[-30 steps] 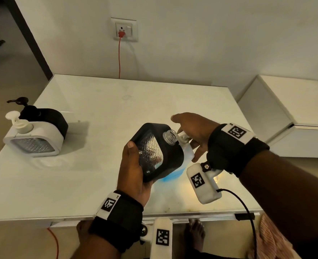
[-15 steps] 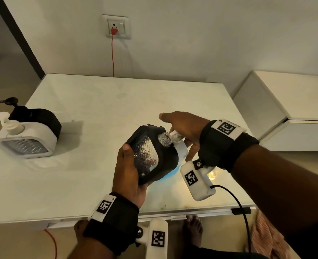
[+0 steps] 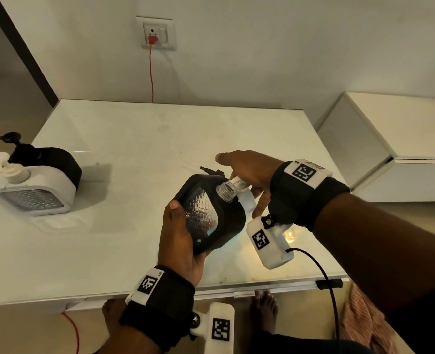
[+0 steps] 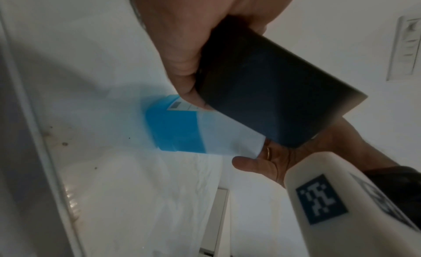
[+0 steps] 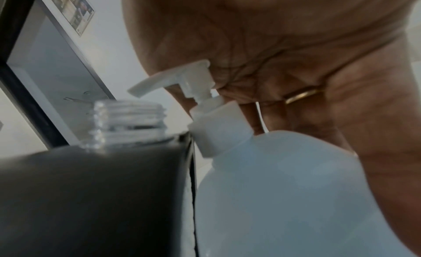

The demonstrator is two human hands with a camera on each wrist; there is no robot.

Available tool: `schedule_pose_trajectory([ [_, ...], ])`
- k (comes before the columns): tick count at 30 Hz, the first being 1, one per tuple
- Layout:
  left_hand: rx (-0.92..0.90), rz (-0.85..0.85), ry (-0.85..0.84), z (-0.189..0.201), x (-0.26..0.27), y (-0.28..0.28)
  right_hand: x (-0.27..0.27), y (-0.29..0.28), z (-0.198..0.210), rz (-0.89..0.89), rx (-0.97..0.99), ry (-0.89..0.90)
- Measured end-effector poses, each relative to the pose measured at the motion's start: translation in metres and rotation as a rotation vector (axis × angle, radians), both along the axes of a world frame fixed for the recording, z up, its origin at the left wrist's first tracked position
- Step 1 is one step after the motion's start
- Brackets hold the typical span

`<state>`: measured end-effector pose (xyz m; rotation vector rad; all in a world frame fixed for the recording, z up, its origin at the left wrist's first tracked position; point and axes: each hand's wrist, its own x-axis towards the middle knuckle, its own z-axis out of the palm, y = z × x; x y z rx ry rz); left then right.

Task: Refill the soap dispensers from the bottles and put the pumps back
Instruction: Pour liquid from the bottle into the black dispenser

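My left hand [image 3: 183,233] grips a black soap dispenser [image 3: 211,215] and holds it tilted above the table; its clear threaded neck [image 3: 226,191] is open, with no pump on it. Right beside it stands a translucent bottle [image 4: 182,133] with blue soap in its lower part. The bottle's white pump head [image 5: 173,79] points its spout at the neck [image 5: 127,120]. My right hand [image 3: 249,169] lies over that pump head, palm on top and fingers hanging loosely behind the bottle [image 5: 284,189]. A loose black pump [image 3: 211,171] lies on the table just behind the dispenser.
At the table's left edge stand a white dispenser [image 3: 32,192] with its white pump on and a black dispenser [image 3: 47,159] with a black pump behind it. The glass table top [image 3: 134,139] runs back to the wall. A white cabinet [image 3: 390,139] stands to the right.
The black dispenser has been brought slightly closer to the bottle, so its neck now sits under the pump spout. Both hands keep their hold and place.
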<state>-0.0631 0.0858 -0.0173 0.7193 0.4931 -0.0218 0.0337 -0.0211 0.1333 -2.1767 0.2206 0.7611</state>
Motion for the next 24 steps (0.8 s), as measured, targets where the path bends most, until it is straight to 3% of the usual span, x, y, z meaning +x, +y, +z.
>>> schedule_pose_trajectory([
  [4, -0.01, 0.002, 0.022, 0.0, -0.002, 0.004, -0.005, 0.0, 0.009, 0.031, 0.022, 0.118],
  [8, -0.033, -0.002, 0.013, 0.004, -0.001, 0.002, -0.001, 0.001, 0.006, 0.163, -0.085, 0.001],
  [12, -0.005, 0.01, 0.021, 0.006, -0.001, -0.002, 0.004, -0.002, -0.001, 0.154, -0.114, -0.067],
  [19, -0.018, -0.013, 0.006, 0.001, -0.001, 0.002, 0.004, -0.002, 0.003, 0.083, -0.038, 0.121],
  [24, -0.017, 0.031, 0.002, 0.005, -0.001, 0.0, 0.008, -0.001, -0.002, 0.158, -0.11, -0.048],
])
